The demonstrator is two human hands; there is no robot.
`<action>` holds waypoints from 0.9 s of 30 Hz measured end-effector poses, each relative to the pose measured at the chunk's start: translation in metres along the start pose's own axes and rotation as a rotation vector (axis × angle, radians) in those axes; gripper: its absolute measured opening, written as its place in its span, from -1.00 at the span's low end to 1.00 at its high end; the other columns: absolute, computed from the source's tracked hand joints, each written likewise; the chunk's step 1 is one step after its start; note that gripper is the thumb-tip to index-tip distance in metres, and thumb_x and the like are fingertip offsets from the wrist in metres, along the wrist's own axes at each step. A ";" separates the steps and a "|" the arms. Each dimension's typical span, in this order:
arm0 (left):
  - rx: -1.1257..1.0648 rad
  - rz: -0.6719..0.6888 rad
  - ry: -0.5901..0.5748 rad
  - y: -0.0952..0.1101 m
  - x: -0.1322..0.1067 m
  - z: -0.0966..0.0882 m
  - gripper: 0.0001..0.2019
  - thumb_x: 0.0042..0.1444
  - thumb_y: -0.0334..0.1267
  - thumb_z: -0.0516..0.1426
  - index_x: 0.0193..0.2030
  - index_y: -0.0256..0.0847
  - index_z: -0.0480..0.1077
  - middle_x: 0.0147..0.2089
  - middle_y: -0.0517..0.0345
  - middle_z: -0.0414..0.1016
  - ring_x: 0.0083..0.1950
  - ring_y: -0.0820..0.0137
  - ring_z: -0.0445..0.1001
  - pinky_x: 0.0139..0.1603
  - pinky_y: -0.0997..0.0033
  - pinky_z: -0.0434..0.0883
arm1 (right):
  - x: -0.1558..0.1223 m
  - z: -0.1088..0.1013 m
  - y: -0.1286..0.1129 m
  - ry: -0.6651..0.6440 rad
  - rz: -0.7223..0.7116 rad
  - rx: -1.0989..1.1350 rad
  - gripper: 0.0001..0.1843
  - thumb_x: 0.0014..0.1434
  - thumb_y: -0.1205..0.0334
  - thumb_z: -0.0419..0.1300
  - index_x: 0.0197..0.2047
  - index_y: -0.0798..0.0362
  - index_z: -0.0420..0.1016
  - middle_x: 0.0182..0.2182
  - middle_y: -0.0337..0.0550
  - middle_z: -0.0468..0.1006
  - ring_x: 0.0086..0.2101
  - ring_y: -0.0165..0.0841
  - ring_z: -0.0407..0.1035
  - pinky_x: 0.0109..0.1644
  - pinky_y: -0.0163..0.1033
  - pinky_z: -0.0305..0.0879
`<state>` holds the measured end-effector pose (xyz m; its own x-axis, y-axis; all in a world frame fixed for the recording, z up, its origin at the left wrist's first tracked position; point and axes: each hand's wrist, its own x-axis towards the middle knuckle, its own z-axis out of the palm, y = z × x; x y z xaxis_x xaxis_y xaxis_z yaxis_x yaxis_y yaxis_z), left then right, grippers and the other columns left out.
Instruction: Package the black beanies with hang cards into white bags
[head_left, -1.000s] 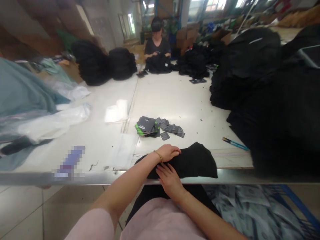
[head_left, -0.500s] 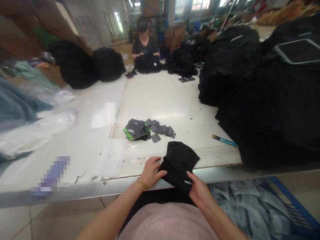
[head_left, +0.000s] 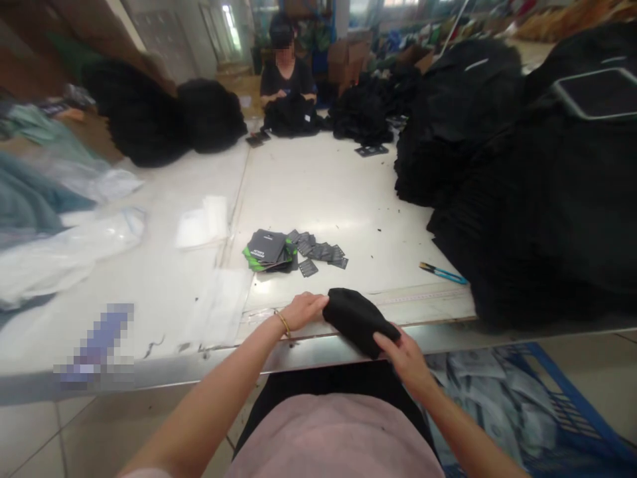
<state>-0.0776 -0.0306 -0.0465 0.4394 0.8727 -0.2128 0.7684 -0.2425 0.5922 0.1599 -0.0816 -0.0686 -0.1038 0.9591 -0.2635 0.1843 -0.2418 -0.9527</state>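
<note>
A small black garment (head_left: 355, 317), folded into a compact bundle, lies at the near edge of the white table (head_left: 323, 192). My left hand (head_left: 306, 310), with a gold bracelet on its wrist, grips the bundle's left end. My right hand (head_left: 405, 355) holds its right end from below, fingers curled over the cloth. Just beyond lie a stack of dark cards with green edges (head_left: 269, 250) and several loose dark tags (head_left: 321, 253).
A big heap of black garments (head_left: 527, 179) fills the table's right side. A blue pen (head_left: 442, 272) lies beside it. Clear plastic bags (head_left: 64, 252) and teal cloth lie at left. A person (head_left: 286, 73) works at the far end. A blue crate (head_left: 522, 411) stands on the floor at right.
The flat black garment has been folded over and gathered into a tight bundle. Both hands shifted from pressing it flat to gripping its two ends.
</note>
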 end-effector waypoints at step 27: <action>-1.604 -0.351 0.591 0.058 -0.044 0.049 -0.43 -0.30 -0.30 0.33 -0.08 -0.27 0.28 -0.25 0.05 0.51 -0.27 0.27 0.49 -0.19 0.22 0.45 | -0.006 0.048 -0.031 -0.356 0.445 0.665 -0.46 -0.13 0.07 0.32 -0.06 0.08 0.40 -0.15 -0.02 0.55 -0.16 -0.19 0.43 -0.05 -0.12 0.34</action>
<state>-0.0301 -0.1038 -0.0409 -0.1274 0.8999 -0.4172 -0.5618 0.2811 0.7780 0.1084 -0.0874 -0.0449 -0.4769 0.6794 -0.5577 -0.3166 -0.7247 -0.6121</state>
